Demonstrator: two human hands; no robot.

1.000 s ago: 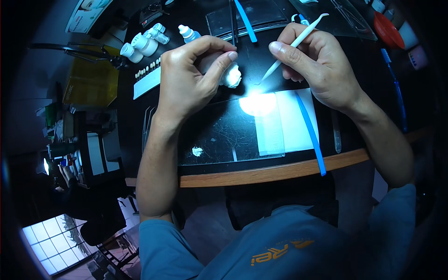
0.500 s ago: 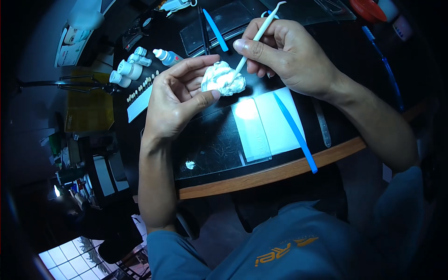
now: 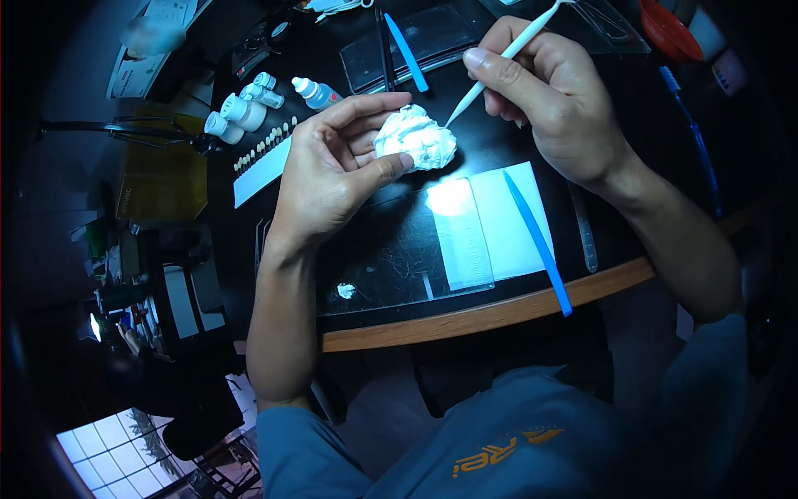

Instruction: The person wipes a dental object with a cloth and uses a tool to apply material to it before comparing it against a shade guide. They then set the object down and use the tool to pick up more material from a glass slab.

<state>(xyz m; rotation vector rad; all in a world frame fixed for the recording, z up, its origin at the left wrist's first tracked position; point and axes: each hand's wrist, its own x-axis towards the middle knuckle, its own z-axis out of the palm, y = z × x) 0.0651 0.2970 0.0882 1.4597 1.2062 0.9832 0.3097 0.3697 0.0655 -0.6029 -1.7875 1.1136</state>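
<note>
My left hand (image 3: 332,166) grips a lumpy white mass (image 3: 420,137), thumb below and fingers along its far side. The mass has a rough, folded surface, and its exact material cannot be made out. In my right hand (image 3: 553,100) is a slim white pointed tool (image 3: 525,39), pinched like a pen between thumb and fingers. Its lower tip points down-left, close to the right edge of the mass; whether it touches is hard to tell. The upper end rises past my knuckles.
A clear ruler-like plate (image 3: 461,241) and white paper (image 3: 511,224) lie before me, a blue tool (image 3: 539,244) across them. To the left stand a shade guide (image 3: 262,170), small bottles (image 3: 243,111) and a dropper bottle (image 3: 314,91). A blue brush (image 3: 692,129) and red bowl (image 3: 667,32) are right.
My right hand has moved right, drawing the tool's tip from over the white mass to its right edge. The whole view has shifted slightly; my left hand keeps its hold.
</note>
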